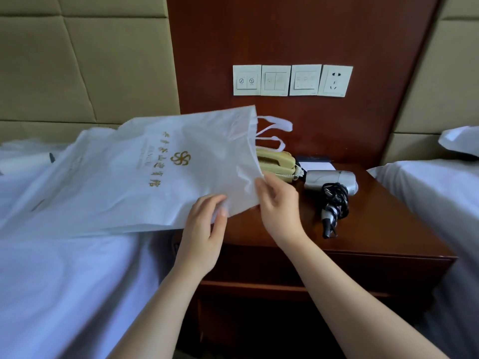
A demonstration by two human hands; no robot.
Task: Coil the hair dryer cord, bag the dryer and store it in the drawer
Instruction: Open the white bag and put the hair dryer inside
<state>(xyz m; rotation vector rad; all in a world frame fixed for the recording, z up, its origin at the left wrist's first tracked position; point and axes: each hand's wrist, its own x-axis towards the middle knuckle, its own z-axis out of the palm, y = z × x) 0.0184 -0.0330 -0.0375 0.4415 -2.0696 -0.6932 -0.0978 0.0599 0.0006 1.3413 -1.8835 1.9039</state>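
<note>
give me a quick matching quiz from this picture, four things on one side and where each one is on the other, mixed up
Things
1. bag
2. hair dryer
3. phone
4. socket

Places
A. on the wall panel
B. lying in the open on the nightstand, black cord bundled at its handle
C. pinched by the left hand and right hand
D. partly hidden behind the bag

Pairs: 1-C, 2-B, 3-D, 4-A

Surface: reddish-brown wooden bedside tabletop (375, 229) | On it: silver plastic hair dryer (331, 178) on its side, black cord (334, 200) bundled at its handle; beige corded telephone (277, 163); dark-backed white paper pad (317, 165) at rear | Left white-sheeted bed (64, 281): white plastic bag (145, 172), gold print, partly resting on it
</note>
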